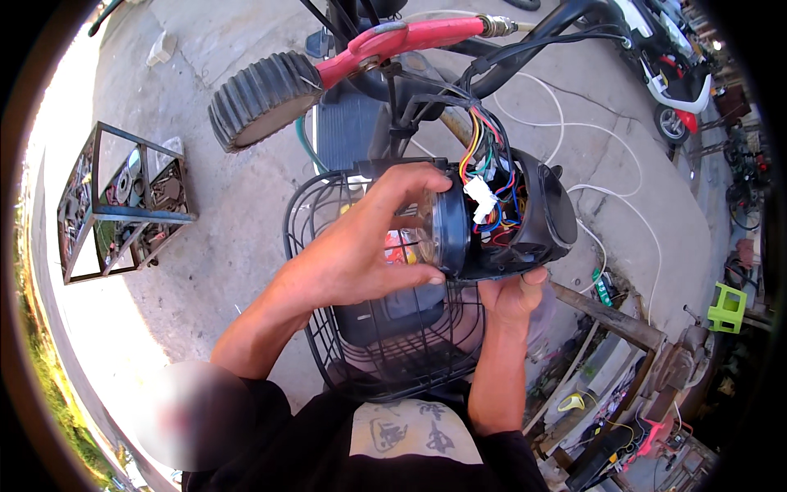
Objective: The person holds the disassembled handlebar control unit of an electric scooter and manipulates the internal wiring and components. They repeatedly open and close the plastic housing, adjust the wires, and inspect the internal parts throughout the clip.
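My left hand (352, 246) grips the round headlight (452, 230) by its clear front, thumb below and fingers above. Behind the lamp, the black plastic housing (553, 205) is open on its upper side. Inside it lies a tangle of coloured wires (512, 217) with a white plug connector (481, 199). From underneath, my right hand (514, 293) holds the housing's lower edge; some of its fingers are hidden behind it. Beneath my hands is a black wire basket (320, 340), with a dark object and a red item partly seen in it.
A red tyre inflator gun (393, 41) with a ribbed rubber gauge lies across the handlebar (566, 20). White hose (648, 238) loops over the concrete. A metal rack of parts (123, 205) stands left, a cluttered bench (631, 328) right, and a white scooter (668, 66) far right.
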